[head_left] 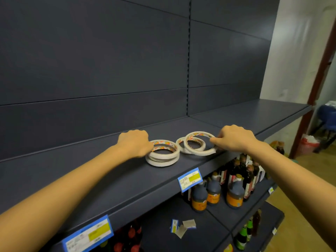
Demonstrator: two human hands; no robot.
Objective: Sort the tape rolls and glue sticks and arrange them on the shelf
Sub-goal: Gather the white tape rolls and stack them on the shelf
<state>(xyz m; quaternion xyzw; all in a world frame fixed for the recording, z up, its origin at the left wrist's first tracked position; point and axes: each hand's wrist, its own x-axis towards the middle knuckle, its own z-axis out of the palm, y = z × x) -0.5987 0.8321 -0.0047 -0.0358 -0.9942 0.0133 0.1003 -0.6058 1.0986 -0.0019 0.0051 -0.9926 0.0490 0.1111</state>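
- The tape rolls lie on the front half of the shelf, between your hands. There is a left stack of flat rings and, just beside it, a right pair with one ring leaning across the other.
- They are thin white rolls with orange-and-green print showing on the inner cores. The left stack sits a little askew, so it probably needs squaring.
- Your right hand has thumb and forefinger closed on the far rim of the upper roll of the right pair, likely to lift or slide it flat onto its neighbour.
- Your left hand sits knuckles-up at the left stack's edge with the thumb against the top rim, seemingly to steady it. The fingers are hidden, so I cannot tell whether it truly grips.
- No glue sticks are in view.
- The shelf is dark grey-blue. Blue price labels hang on its front lip, and bottles stand on the shelf below.
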